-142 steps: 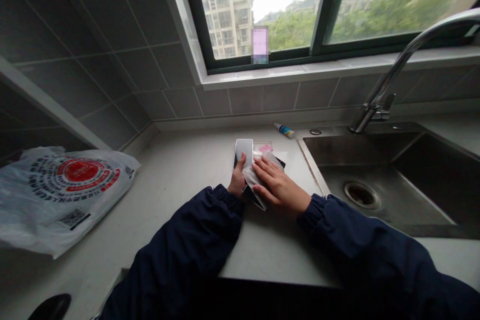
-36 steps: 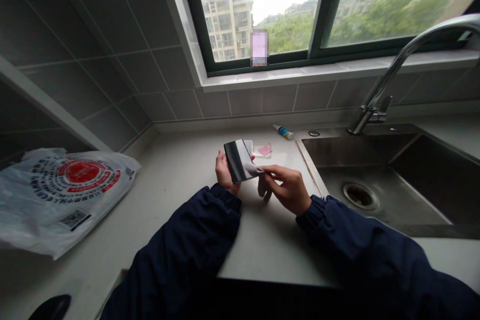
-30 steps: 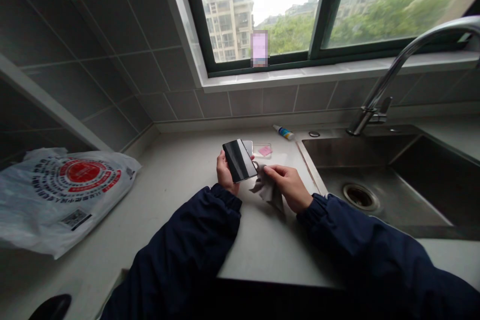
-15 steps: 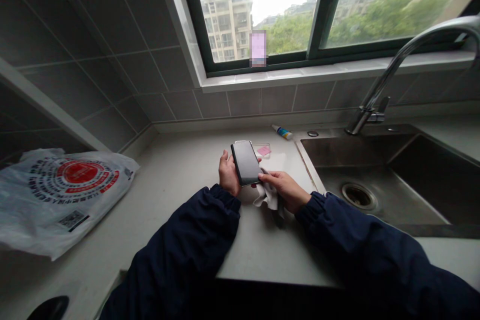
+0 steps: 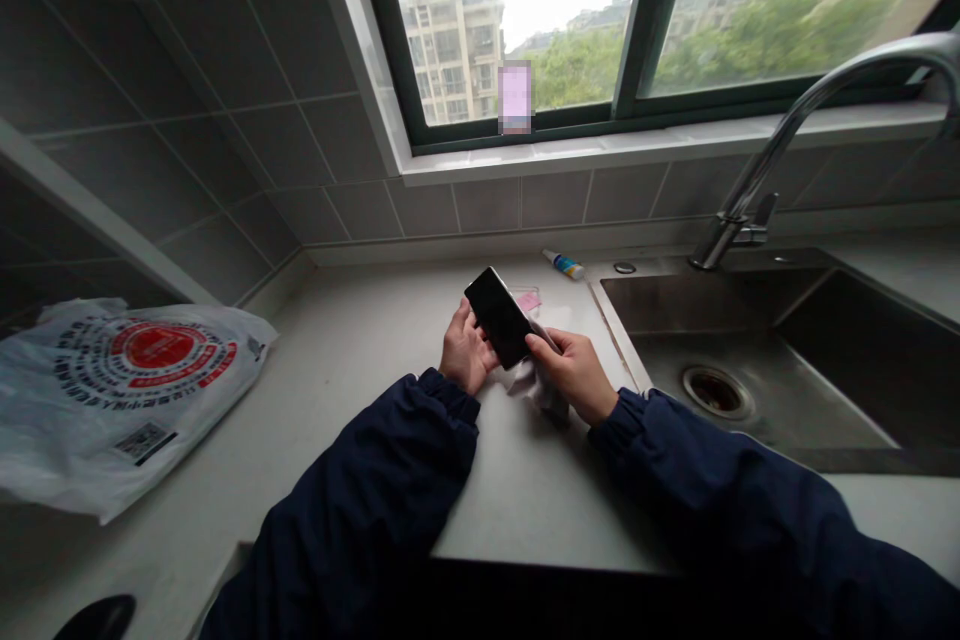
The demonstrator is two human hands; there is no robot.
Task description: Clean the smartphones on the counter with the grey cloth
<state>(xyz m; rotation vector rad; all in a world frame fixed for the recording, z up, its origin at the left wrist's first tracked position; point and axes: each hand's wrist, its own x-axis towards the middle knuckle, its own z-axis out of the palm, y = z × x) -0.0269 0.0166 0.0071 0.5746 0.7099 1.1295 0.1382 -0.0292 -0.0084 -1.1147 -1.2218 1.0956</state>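
Observation:
A smartphone with a dark screen is tilted above the counter, its lower right edge gripped by my right hand, thumb on the front. Bunched under that same hand is a light grey cloth, partly hidden by the fingers and the phone. My left hand is beside the phone's left edge, palm up and fingers apart; whether its fingertips touch the phone's underside is hidden. Behind the phone lies a clear phone case with a pink piece in or under it.
A tube lies near the back wall. On the right are a steel sink and a curved faucet. A printed white plastic bag rests on the left counter. A dark rounded object shows at the lower left edge.
The phone has turned in the right hand, its top tilting left, and its screen now looks black instead of grey. My left hand has loosened from its edge and opened.

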